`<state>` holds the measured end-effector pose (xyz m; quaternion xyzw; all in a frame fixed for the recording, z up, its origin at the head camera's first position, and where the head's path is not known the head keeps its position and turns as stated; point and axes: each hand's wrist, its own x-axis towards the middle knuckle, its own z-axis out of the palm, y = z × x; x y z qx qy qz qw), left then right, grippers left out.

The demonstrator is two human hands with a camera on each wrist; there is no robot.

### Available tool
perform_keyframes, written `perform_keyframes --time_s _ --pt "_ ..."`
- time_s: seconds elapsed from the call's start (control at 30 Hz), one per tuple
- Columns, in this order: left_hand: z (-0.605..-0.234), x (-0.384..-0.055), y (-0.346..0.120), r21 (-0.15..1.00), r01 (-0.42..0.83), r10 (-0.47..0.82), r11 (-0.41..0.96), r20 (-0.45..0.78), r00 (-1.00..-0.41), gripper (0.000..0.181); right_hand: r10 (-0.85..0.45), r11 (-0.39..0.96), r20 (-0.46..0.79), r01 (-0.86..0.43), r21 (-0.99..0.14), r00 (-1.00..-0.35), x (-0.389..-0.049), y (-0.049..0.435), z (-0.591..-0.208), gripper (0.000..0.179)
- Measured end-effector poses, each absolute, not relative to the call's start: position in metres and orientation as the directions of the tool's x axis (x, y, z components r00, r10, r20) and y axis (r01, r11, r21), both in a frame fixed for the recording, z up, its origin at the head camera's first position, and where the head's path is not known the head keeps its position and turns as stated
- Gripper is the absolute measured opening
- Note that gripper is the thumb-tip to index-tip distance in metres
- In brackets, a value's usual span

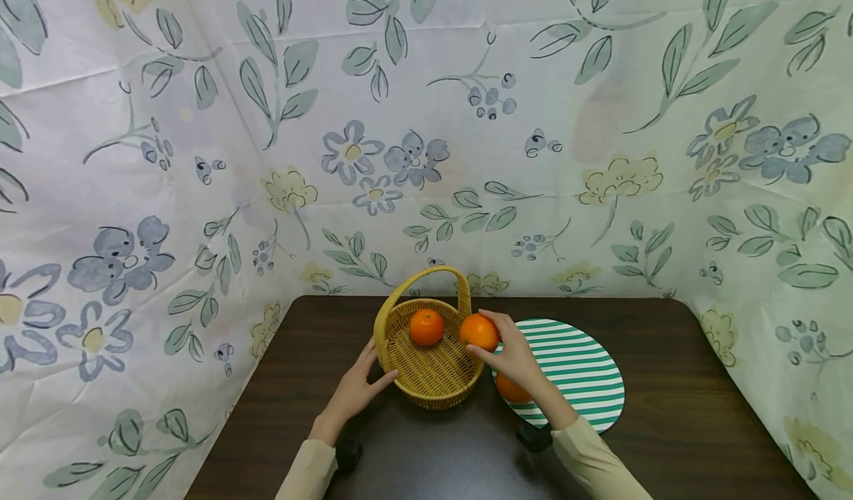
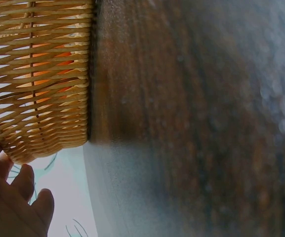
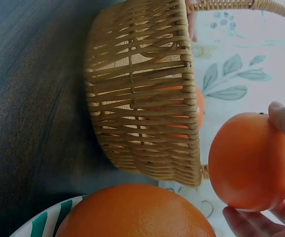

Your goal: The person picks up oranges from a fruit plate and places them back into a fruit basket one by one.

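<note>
We see the right hand (image 1: 514, 355) pinching an orange (image 1: 478, 333) between thumb and fingers at the 2 o'clock side of the wicker basket (image 1: 433, 400); we cannot tell whether that fruit touches the rim. The left hand (image 1: 353, 392) touches the basket at 8 to 9 o'clock, its fingers loosely spread along the outside, with nothing pinched between them. The basket stands upright with its handle (image 1: 464, 298) arching over it, and a second orange (image 1: 426, 327) lies inside towards 12 o'clock. At 3 o'clock from the basket we find a green-and-white striped plate (image 1: 573, 367), a third orange (image 1: 512, 389) near its 9 o'clock edge, partly hidden by our right hand. Plate and basket share the dark counter (image 1: 656, 381).
</note>
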<state>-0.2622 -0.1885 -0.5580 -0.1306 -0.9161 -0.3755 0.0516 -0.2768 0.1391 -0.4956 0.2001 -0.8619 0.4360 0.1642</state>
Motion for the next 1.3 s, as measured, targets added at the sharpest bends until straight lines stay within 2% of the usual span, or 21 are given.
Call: perform_keyframes --time_s 0.4,1.0,1.3 --pt "-0.559 -0.263 -0.189 0.675 0.271 0.195 0.686 0.188 -0.963 0.069 -0.21 0.557 0.459 -0.492 -0.67 -0.863 -0.281 0.134 -0.498 0.066" --pt "-0.561 -0.264 -0.188 0.675 0.291 0.202 0.678 0.209 -0.957 0.075 -0.231 0.57 0.415 -0.469 -0.675 -0.88 -0.285 0.126 -0.503 0.07" --pt "-0.56 -0.263 -0.188 0.675 0.286 0.201 0.68 0.203 -0.958 0.069 -0.238 0.576 0.415 -0.472 -0.668 -0.878 -0.289 0.122 -0.506 0.069"
